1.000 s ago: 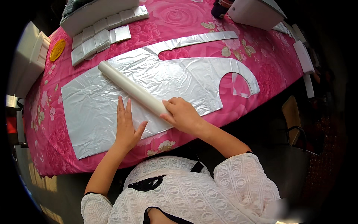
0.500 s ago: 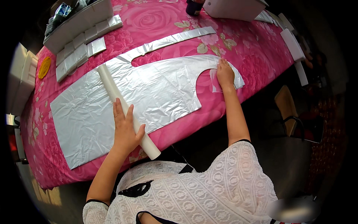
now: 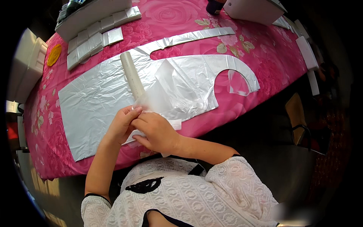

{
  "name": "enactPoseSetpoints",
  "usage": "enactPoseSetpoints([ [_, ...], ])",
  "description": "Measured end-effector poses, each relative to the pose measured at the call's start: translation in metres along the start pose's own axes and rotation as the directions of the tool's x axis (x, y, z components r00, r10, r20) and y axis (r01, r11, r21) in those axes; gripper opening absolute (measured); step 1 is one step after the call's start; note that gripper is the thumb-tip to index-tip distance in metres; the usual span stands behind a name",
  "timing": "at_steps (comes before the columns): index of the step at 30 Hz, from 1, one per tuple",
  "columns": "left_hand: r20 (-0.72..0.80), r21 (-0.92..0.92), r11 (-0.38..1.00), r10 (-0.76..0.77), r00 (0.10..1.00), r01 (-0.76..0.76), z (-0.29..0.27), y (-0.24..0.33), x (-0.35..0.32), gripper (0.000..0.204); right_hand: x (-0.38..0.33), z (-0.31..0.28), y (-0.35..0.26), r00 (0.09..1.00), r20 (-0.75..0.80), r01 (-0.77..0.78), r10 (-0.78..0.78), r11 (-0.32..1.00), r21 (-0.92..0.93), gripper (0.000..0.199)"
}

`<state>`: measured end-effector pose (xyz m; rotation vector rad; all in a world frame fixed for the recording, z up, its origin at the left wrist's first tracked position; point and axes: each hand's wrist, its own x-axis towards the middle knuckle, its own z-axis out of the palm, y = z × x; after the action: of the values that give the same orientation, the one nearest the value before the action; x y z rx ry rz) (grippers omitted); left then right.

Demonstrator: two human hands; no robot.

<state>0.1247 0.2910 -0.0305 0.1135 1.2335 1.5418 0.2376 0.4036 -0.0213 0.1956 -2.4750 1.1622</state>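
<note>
Table: I see one table in a pink floral cloth (image 3: pixel 264 56); its near edge runs just under my fingers, and bare cloth lies open far right of them.
Sheet: one large silvery plastic sheet (image 3: pixel 90 102) spreads flat ahead and to both sides of my fingers, its curved cut-out (image 3: pixel 238 81) well to their right.
Strip: one long silvery strip (image 3: pixel 189 37) lies beyond the sheet, well ahead of my fingers.
Tube: one white roll (image 3: pixel 132 75) slants away from my fingertips, lying on the sheet, its near end under a lifted film flap (image 3: pixel 166 81).
Folded packs: about nine silvery squares (image 3: pixel 94 38) sit far ahead-left, beside one yellow disc (image 3: pixel 54 55).
Left hand (image 3: pixel 123 123): fingers pinched on the film at the roll's near end.
Right hand (image 3: pixel 157 132): curled shut on the same film, touching my left.
</note>
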Motion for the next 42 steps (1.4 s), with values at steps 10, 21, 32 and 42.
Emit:
enactPoseSetpoints([
  [10,-0.407,0.444,0.865,-0.04,0.913,0.235,-0.177,0.056,-0.083,0.026,-0.06,-0.026,-0.021,0.953,-0.02,-0.287,0.302,0.881,-0.376,0.04],
  [21,-0.112,0.319,0.948,0.048,0.992,-0.01,-0.104,0.047,-0.077,0.022,-0.035,-0.022,-0.032,0.964,-0.011,-0.258,0.266,0.922,-0.289,0.068],
  [32,0.052,0.233,0.968,0.081,0.995,-0.091,-0.063,0.036,-0.058,0.026,0.018,-0.022,0.003,0.844,0.415,-0.528,0.34,0.389,0.755,0.007],
  [42,-0.363,0.362,0.923,0.014,0.932,0.127,-0.171,0.033,-0.085,0.017,-0.07,-0.237,0.197,0.561,-0.078,-0.594,0.824,0.466,0.656,0.013],
])
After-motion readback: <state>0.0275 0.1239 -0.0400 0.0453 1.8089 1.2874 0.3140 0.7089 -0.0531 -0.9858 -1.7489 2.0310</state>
